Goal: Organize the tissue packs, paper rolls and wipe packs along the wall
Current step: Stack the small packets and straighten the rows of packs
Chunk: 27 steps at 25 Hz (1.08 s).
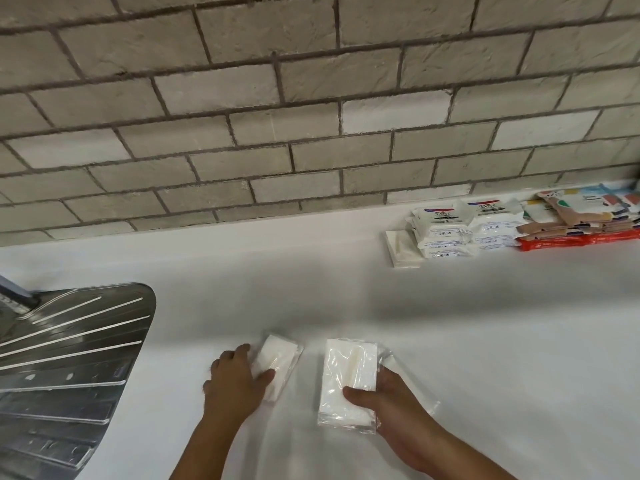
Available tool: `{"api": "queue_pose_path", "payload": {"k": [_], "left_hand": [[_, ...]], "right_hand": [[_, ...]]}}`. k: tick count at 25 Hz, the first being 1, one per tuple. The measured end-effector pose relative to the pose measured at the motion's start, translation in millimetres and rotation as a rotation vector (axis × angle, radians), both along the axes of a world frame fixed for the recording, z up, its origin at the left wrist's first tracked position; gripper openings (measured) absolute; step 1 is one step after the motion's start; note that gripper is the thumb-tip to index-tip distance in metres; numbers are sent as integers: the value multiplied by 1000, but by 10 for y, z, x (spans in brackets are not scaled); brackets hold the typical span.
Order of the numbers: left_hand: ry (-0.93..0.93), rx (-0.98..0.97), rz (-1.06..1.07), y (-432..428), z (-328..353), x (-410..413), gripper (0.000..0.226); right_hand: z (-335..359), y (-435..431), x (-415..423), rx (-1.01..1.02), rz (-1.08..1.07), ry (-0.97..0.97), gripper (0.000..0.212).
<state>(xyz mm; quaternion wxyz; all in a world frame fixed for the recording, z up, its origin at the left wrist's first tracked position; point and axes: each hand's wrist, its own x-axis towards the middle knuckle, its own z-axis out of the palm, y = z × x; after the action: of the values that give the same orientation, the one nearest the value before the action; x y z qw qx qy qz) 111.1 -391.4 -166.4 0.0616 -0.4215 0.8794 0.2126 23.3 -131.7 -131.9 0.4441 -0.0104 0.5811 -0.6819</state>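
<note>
You have a pack in each hand near the front edge of the counter (346, 289). Your left hand (235, 375) grips the small tissue pack (277, 358), thumb across its near end and fingers round its left side. Your right hand (391, 407) holds the large tissue pack (349, 375) by its near right corner, thumb pressed on top and the other fingers hidden behind it. I cannot tell whether either pack is lifted clear of the counter.

The row you are building sits at the back right, against the wall (311, 133): a flat white pack (403, 249) at its left end, then stacked wipe packs (446, 226), then coloured packs (581, 213) over a red pack (581, 241). Both packs in your hands are well apart from it — the depth of the counter lies between.

To do this step well, I judge, carry them rather than slide them. The loose film wrap looks slippery, so move your right grip toward the middle of the long sides. Set the large pack just left of the flat white pack, touching the wall, and the small one beside it — like with like. Keep clear of the sink drainboard (76, 334) at the left edge, which may be wet.
</note>
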Motion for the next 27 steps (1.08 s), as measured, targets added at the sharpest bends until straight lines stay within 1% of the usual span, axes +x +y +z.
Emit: {"api": "queue_pose_path", "payload": {"k": [3, 7, 11, 13, 15, 18, 20, 22, 25, 27], "left_hand": [[68, 55, 66, -6, 23, -12, 62], [137, 83, 78, 38, 114, -13, 45], [300, 151, 117, 72, 201, 0, 38], [354, 136, 113, 84, 211, 23, 28], [369, 89, 95, 96, 198, 47, 20], [332, 0, 102, 114, 182, 80, 10], [301, -46, 115, 135, 183, 82, 10], [330, -86, 109, 149, 160, 69, 10], [365, -126, 92, 142, 108, 64, 22], [350, -146, 66, 138, 93, 60, 22]], "right_hand": [[-18, -13, 3, 42, 5, 19, 37], [-33, 13, -23, 79, 10, 41, 35], [-42, 15, -36, 99, 3, 51, 33], [-45, 9, -34, 97, 9, 51, 34], [-50, 2, -29, 98, 10, 45, 35], [-58, -13, -25, 110, 16, 52, 36], [-63, -18, -25, 115, 17, 62, 36], [-66, -17, -28, 115, 23, 68, 36], [-79, -7, -35, 113, 27, 67, 37], [-81, -6, -34, 118, 22, 67, 37]]}}
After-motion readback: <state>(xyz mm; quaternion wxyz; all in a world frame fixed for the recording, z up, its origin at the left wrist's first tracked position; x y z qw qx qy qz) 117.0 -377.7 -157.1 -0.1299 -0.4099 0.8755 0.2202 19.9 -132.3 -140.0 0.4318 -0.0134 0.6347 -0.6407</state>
